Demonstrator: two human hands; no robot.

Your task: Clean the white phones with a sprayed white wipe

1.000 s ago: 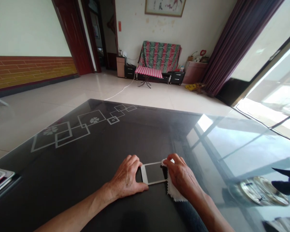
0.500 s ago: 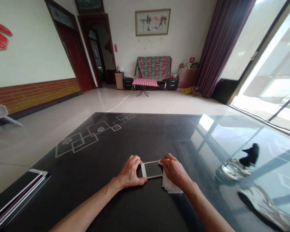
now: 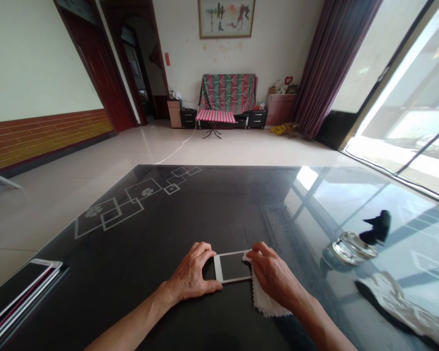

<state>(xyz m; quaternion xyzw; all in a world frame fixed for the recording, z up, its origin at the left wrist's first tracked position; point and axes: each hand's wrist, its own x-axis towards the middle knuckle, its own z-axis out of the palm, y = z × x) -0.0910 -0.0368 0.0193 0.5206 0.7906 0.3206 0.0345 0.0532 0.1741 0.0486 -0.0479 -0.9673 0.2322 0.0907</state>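
Cloth (image 3: 269, 300) shifted lower on phone (image 3: 234, 267); left hand (image 3: 192, 273) still gripping.

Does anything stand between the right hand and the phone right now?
Yes: the white cloth, pinched in the right hand, lies between it and the right end of the phone. Nothing else visible stands between them. The left hand is at the phone's left end; the clear bottle sits off to the right.

A home's living room: beyond the right hand (image 3: 272, 270) hang 1 brown-framed rectangular painting (image 3: 226, 19) and 1 long purple fabric curtain (image 3: 327, 68).
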